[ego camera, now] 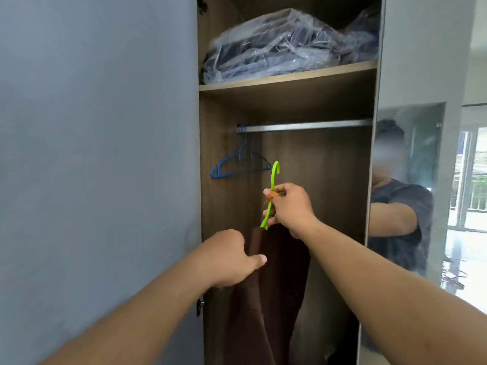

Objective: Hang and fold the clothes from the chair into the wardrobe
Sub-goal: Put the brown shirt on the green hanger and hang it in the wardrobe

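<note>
Far left: grey wardrobe door (100, 154) swung open, filling that side of the view

Next, inside at the rail's left end: empty blue hangers (238, 165) hooked on the metal hanging rail (303, 125), which runs left to right under the wooden shelf (287, 75); on that shelf, dark clothes in clear plastic bags (287, 46)

Low and near, left of centre: left hand (232, 256) reaching in, thumb stretched toward the right and touching the upper left edge of the dark brown garment (274, 280); remaining fingers hidden behind the hand and cloth, so curled or straight cannot be told

Centre: green hanger (271, 196) held edge-on, long axis close to upright, hook at the top, curling toward the right; brown garment draped from its lower end, hanging straight down inside the wardrobe opening

Just right of that: right hand (287, 206) gripping the hanger's neck, fingers curled round it, with something small and orange pinched there too

Relation that matters: hook well below the rail and toward its left half, free rail stretching away to the right of the blue hangers; rail directly above and slightly beyond the right hand, the nearer of the two hands to it. Likely next: lift with the right hand, hook over the rail

Far right: mirrored door (411, 180) showing a person's reflection in a dark shirt
</note>
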